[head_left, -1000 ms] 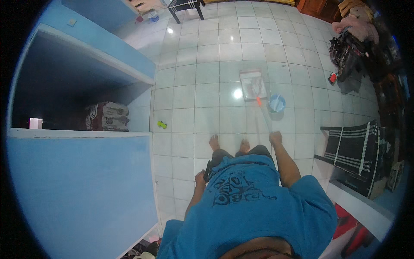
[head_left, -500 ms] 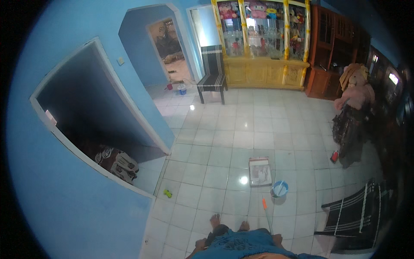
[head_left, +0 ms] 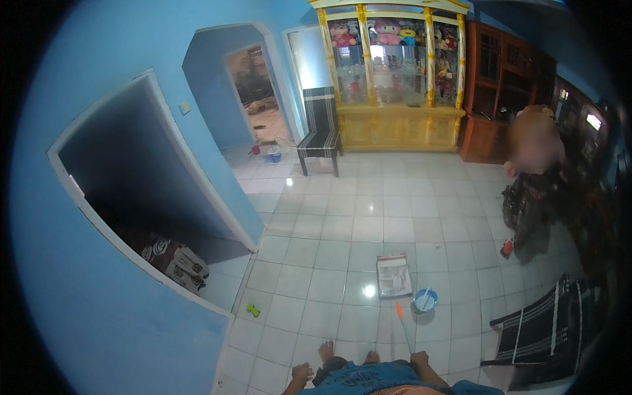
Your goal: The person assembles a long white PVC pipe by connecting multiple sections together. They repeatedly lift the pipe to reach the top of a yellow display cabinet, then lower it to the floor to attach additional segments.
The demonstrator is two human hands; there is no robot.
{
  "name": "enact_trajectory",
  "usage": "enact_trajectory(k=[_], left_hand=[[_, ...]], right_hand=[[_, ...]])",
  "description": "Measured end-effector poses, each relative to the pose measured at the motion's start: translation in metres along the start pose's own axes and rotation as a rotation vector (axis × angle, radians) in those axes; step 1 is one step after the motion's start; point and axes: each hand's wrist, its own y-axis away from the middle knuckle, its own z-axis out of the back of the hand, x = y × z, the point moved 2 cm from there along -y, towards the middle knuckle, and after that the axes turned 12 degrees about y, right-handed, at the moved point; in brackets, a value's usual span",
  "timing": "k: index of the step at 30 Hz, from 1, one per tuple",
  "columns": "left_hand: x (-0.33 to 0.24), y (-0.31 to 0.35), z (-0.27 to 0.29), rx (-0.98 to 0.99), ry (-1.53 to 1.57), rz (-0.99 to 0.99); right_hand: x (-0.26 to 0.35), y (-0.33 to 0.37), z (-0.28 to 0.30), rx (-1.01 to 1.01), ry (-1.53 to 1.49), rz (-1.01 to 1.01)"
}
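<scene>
My right hand [head_left: 419,359] is closed around the lower end of a thin pale stick [head_left: 407,334] with an orange end [head_left: 399,311], which points away from me over the floor. Ahead of it stands a small blue bucket [head_left: 424,312] with pale contents and a white handle sticking out. Left of the bucket lies a flat box [head_left: 394,276] with a picture on its top. My left hand [head_left: 303,372] hangs beside my leg with nothing in it; its fingers look loosely apart, though small in the picture. My bare feet [head_left: 326,351] are between the hands.
A green toy [head_left: 253,310] lies on the tiles at left, near a doorway [head_left: 150,178]. Black chairs stand at right [head_left: 532,332] and at the back [head_left: 320,135]. A yellow glass cabinet [head_left: 401,128] lines the far wall. A red object [head_left: 506,248] lies by dark plastic [head_left: 520,207].
The view has tipped up slightly, so the room sits lower in the picture. Both my hands show more clearly, further out from my body. The stick remains in my right hand.
</scene>
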Motion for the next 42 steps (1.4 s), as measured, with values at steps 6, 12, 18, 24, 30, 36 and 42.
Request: enact_trajectory(k=[6, 12, 18, 24, 30, 36, 42], left_hand=[[0.019, -0.014, 0.037, 0.226, -1.509, -0.718], [0.076, 0.001, 0.005, 0.412, -1.365, -0.62], [0.015, -0.019, 0.025, 0.46, -1.445, -0.816], [0.024, 0.001, -0.012, 0.008, 0.053, -0.026], [0.006, -0.002, 0.011, 0.023, -0.159, -0.105], [0.057, -0.01, 0.02, 0.35, -1.439, -0.687], [0.03, -0.009, 0.033, 0.392, -1.442, -0.764]], right_hand=[[-0.071, 0.013, -0.053, 0.104, 0.137, 0.139], [-0.074, -0.049, -0.035, -0.076, 0.256, 0.235], [0.038, -0.008, 0.016, -0.044, -0.011, 0.179], [-0.042, -0.017, 0.024, -0.211, -0.065, 0.07], [-0.024, 0.116, 0.054, -0.149, -0.219, -0.016], [-0.036, 0.039, 0.012, -0.104, 0.179, 0.181], [0.035, 0.034, 0.03, -0.082, -0.17, -0.047]])
